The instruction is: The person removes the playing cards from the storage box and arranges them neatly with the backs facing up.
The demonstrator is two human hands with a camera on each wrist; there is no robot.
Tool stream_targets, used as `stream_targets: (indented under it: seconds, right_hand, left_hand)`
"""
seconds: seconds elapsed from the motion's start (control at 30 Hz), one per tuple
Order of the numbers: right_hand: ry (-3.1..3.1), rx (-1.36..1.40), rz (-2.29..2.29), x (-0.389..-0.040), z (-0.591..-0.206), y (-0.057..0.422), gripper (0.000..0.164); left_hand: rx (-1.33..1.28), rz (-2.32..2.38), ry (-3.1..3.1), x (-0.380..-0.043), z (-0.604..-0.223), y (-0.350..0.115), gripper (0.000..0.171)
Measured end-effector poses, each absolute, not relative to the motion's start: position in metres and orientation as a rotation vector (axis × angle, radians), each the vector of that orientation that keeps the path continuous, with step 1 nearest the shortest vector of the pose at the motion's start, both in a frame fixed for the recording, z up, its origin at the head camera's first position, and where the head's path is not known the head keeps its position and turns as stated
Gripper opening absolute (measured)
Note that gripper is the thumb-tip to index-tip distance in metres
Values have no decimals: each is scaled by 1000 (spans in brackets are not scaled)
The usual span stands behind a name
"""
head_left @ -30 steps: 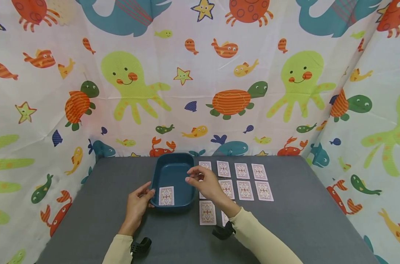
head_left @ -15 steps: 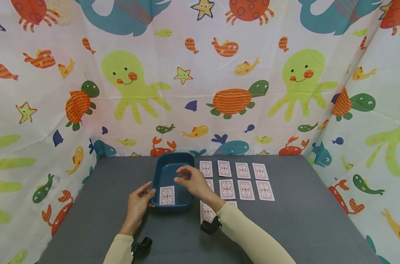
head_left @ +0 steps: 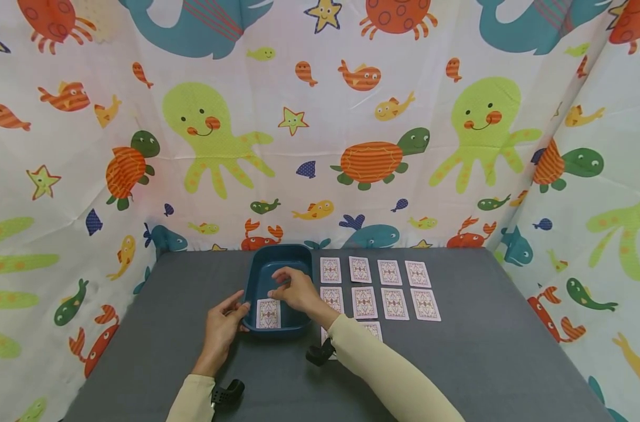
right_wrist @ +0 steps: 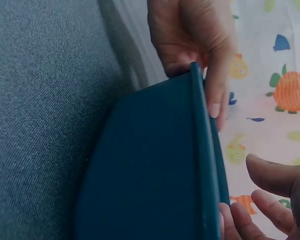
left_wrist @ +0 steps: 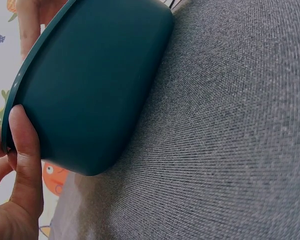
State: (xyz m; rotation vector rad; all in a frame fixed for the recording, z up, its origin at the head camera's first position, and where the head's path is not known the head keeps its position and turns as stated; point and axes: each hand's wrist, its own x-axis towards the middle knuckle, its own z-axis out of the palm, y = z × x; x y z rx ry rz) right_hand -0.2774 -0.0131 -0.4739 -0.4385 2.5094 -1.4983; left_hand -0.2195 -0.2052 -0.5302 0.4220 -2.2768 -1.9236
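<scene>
A dark blue tray (head_left: 283,332) stands on the grey table, with a patterned playing card (head_left: 268,315) lying back-up in its front left corner. My left hand (head_left: 222,328) grips the tray's left side; in the left wrist view the thumb (left_wrist: 24,132) presses the outer wall and the fingers reach over the rim. Over the inside of the tray hovers my right hand (head_left: 296,290), its fingers loosely bent near the card. The right wrist view shows the right thumb (right_wrist: 270,175) apart from the other fingers, and nothing between them.
Right of the tray, several playing cards (head_left: 364,302) lie back-up in rows, the nearest ones (head_left: 373,328) partly covered by the right forearm. A white cloth (head_left: 299,193) printed with sea animals hangs behind and beside the grey table (head_left: 483,363).
My right hand has moved left and slightly nearer, from the tray's right rim to over its middle beside the card. The left hand and the tray have stayed in place.
</scene>
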Motion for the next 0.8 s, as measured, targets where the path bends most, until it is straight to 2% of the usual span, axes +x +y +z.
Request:
stream_targets:
  seconds: [0.8]
  right_hand:
    - [2637,-300,-1204,-295,-503,-36,43]
  left_hand:
    - [401,-1932,-2255,-219,-530,-206,44]
